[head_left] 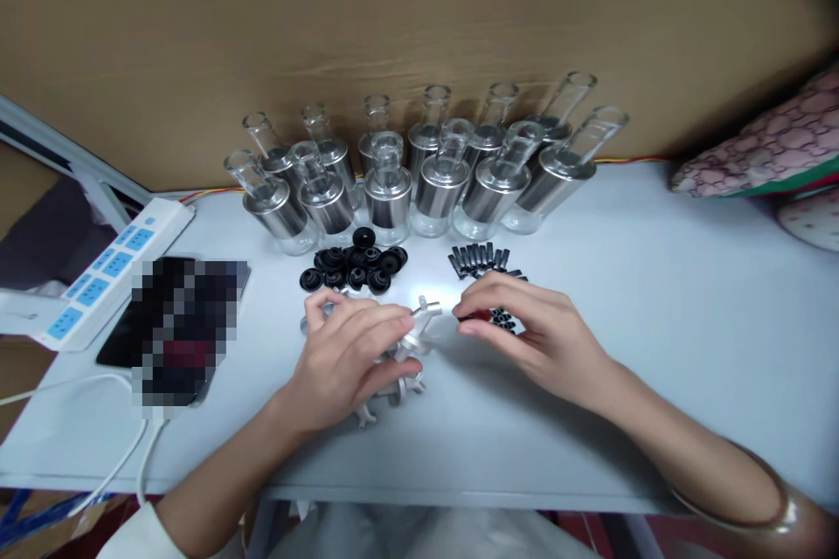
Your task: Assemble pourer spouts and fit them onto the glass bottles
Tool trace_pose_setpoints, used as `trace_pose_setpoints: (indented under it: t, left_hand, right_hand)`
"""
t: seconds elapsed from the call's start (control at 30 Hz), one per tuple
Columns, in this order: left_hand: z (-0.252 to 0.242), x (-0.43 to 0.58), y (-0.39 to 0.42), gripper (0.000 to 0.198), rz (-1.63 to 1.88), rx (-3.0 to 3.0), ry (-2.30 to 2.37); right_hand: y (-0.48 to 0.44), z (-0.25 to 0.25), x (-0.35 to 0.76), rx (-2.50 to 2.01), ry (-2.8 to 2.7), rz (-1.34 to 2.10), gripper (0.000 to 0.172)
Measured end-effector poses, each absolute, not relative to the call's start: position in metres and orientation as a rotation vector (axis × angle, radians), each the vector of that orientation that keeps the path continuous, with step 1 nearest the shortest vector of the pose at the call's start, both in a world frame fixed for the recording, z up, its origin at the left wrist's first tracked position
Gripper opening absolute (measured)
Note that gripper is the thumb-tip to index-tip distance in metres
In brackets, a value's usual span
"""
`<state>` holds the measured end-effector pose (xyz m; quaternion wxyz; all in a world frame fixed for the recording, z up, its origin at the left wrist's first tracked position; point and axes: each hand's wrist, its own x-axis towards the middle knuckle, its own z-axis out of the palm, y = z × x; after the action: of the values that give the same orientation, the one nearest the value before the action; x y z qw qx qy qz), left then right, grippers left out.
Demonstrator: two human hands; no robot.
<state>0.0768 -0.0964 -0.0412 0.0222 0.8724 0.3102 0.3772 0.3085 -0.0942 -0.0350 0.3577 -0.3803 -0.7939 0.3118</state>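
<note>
Near the middle of the table, my left hand (354, 354) is closed around a silver metal spout (426, 310), its short tube pointing right. More silver spouts (399, 389) lie beneath and beside that hand, partly hidden by it. My right hand (534, 323) pinches a small black piece (462, 320) between thumb and fingertips, a little right of the spout and apart from it. Most of the piece is covered by the fingers. Just beyond this hand lie several slim black plastic pieces (481, 257), and small black ring-like parts (503, 319) show behind the fingers.
Several glass bottles with steel sleeves (386, 196) stand in two rows at the back. Black stoppers (357, 260) are heaped before them. On the left are a power strip (114, 266), a dark device (176, 323) and white cables (141, 445). A patterned cloth item (760, 144) sits far right.
</note>
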Motion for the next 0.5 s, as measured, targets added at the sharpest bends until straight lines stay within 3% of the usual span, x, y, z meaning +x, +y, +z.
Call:
trace_pose_setpoints:
  t: [0.33,0.5]
  left_hand:
    - [-0.042,0.079,-0.097,0.021,1.152,2.636,0.865]
    - [-0.044,0.08,-0.098,0.022,1.091,2.608,0.84]
  right_hand:
    - [-0.105,-0.048,0.291,-1.044,-1.541,1.002,0.019]
    - [-0.108,-0.047,0.293,-1.044,-1.416,1.03,0.014]
